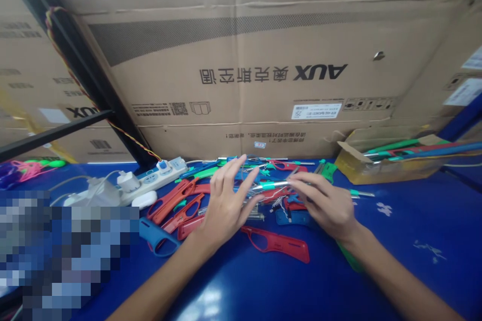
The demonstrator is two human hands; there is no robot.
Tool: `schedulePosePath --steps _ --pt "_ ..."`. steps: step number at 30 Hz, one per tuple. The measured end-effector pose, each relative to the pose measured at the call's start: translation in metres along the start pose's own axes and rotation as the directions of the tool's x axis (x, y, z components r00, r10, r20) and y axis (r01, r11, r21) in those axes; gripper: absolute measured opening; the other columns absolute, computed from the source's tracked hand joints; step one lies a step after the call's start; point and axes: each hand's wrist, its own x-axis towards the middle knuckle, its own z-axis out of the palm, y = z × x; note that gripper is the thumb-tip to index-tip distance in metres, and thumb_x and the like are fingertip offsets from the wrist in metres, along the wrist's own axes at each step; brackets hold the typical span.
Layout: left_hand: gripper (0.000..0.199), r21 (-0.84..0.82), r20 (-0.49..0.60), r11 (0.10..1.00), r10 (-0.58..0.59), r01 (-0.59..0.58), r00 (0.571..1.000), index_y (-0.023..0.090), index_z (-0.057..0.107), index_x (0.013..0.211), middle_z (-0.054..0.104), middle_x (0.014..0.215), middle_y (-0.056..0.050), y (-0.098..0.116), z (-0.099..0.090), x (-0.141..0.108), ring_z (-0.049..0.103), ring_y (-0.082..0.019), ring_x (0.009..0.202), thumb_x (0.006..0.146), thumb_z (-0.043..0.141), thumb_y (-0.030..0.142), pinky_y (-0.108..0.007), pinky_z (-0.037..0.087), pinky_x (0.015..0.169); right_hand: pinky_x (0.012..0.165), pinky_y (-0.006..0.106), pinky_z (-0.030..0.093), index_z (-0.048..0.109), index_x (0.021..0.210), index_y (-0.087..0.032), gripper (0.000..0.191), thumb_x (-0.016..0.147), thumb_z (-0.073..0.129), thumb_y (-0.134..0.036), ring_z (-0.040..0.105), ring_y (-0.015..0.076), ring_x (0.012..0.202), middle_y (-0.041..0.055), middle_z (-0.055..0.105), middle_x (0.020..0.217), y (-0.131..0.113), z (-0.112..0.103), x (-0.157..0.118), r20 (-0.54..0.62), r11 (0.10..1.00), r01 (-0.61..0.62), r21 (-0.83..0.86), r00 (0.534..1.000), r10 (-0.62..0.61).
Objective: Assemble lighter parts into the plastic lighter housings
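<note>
My left hand [228, 198] is raised over the pile of parts, its fingers apart and nothing gripped between them. To its right, my right hand [327, 203] has its fingers pinched round the end of a slim metal tube with a teal section [268, 186]. The tube points left toward my left hand's fingers. Beneath both hands lie red plastic handle pieces [280, 246], a blue handle piece [160, 237] and small white wires [277, 204]. Part of a green piece [350, 257] shows under my right forearm.
A white power strip [156, 176] with plugs is at the left. An open cardboard box [387, 170] of long coloured parts stands at the back right. Large cardboard sheets [263, 35] rise behind the blue table [241, 291]. A dark metal frame [94, 75] slants at the left.
</note>
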Motion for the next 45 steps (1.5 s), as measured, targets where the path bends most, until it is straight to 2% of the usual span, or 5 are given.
schedulePosePath --steps 6,10,19,38,45 --pt "0.008 -0.007 -0.032 1.0 -0.017 0.017 0.999 0.026 0.068 0.1 0.057 0.138 -0.004 0.001 -0.008 0.005 0.046 -0.029 0.127 0.096 0.061 0.027 -0.059 0.03 0.109 0.077 0.028 0.059 0.043 0.145 -0.037 0.063 0.091 0.061 -0.011 0.072 0.0181 0.095 0.0035 0.067 0.129 -0.014 -0.003 0.003 -0.081 1.0 -0.031 0.0 0.996 0.031" --pt "0.016 -0.095 -0.072 0.988 -0.13 0.123 0.989 0.022 0.068 0.098 0.054 0.142 -0.005 -0.001 -0.006 0.004 0.042 -0.028 0.131 0.1 0.053 0.026 -0.058 0.03 0.109 0.059 0.029 0.057 0.034 0.15 -0.038 0.07 0.09 0.065 -0.02 0.06 0.01 0.059 0.0085 0.05 0.146 -0.021 -0.004 0.011 -0.25 0.922 -0.319 0.221 0.895 0.37" --pt "0.041 -0.24 0.144 0.97 0.009 0.026 0.99 0.017 0.066 0.083 0.066 0.105 -0.007 0.013 0.003 -0.002 0.054 -0.021 0.097 0.107 0.035 0.03 -0.046 0.036 0.1 0.087 0.036 0.057 0.065 0.12 -0.022 0.025 0.098 0.054 -0.028 0.067 0.0208 0.101 0.008 0.071 0.111 -0.038 0.015 0.011 0.231 0.783 -0.288 0.552 0.955 0.188" --pt "0.044 -0.124 0.23 0.959 0.279 -0.256 0.932 0.017 0.066 0.085 0.065 0.09 -0.005 0.006 -0.003 0.004 0.054 -0.02 0.087 0.103 0.044 0.05 -0.042 0.038 0.095 0.07 0.028 0.05 0.069 0.088 -0.02 0.028 0.092 0.058 -0.046 0.062 0.0157 0.075 0.001 0.07 0.083 -0.056 0.017 0.019 0.583 0.281 -0.702 0.654 0.705 0.404" --pt "0.046 -0.142 0.235 0.954 0.291 -0.264 0.927 0.016 0.067 0.09 0.066 0.091 -0.006 0.012 -0.002 0.002 0.054 -0.021 0.09 0.104 0.038 0.049 -0.043 0.038 0.097 0.041 0.022 0.023 0.061 0.082 -0.02 0.036 0.091 0.058 -0.054 0.03 0.0073 0.045 -0.0078 0.037 0.056 -0.048 0.013 0.022 0.662 0.087 -0.741 0.665 0.64 0.389"
